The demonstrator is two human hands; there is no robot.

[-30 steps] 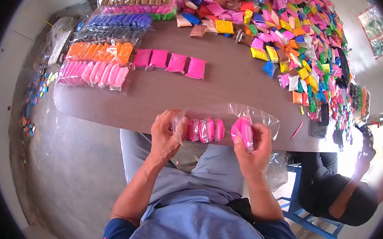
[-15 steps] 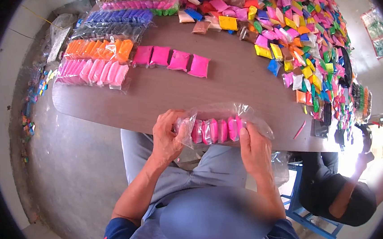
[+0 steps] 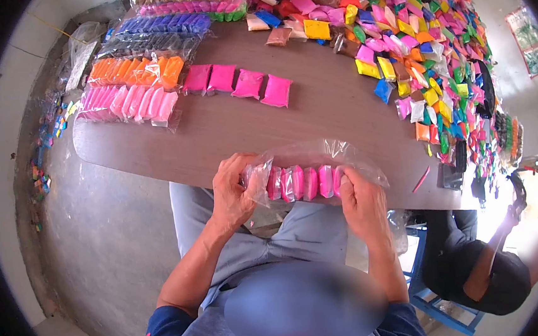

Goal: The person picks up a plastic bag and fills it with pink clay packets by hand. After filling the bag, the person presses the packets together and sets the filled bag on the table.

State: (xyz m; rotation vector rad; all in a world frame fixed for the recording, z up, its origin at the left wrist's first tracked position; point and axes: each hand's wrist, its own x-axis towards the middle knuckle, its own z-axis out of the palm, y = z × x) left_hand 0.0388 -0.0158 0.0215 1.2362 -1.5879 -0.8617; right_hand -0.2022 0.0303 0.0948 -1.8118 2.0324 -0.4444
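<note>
Over the table's front edge, a clear plastic bag (image 3: 334,150) holds a row of several bright pink packets (image 3: 310,182). My left hand (image 3: 233,186) is closed on the bag's left end, thumb toward the packets. At the other end my right hand (image 3: 361,203) grips the bag, its fingers partly hidden inside or behind the plastic and its thumb against the last pink packet. Farther up on the table lies a row of loose pink packets (image 3: 250,83), apart from both hands.
Left of the loose row lie filled bags of light pink packets (image 3: 128,103), orange packets (image 3: 138,71) and dark blue packets (image 3: 163,26). A large heap of mixed coloured packets (image 3: 429,73) covers the table's right side. A person (image 3: 485,271) sits at the right.
My right hand has shifted slightly right, and a gap now shows between packets near the right end of the row. My left hand stays nearly in place. The seated person's arm has moved.
</note>
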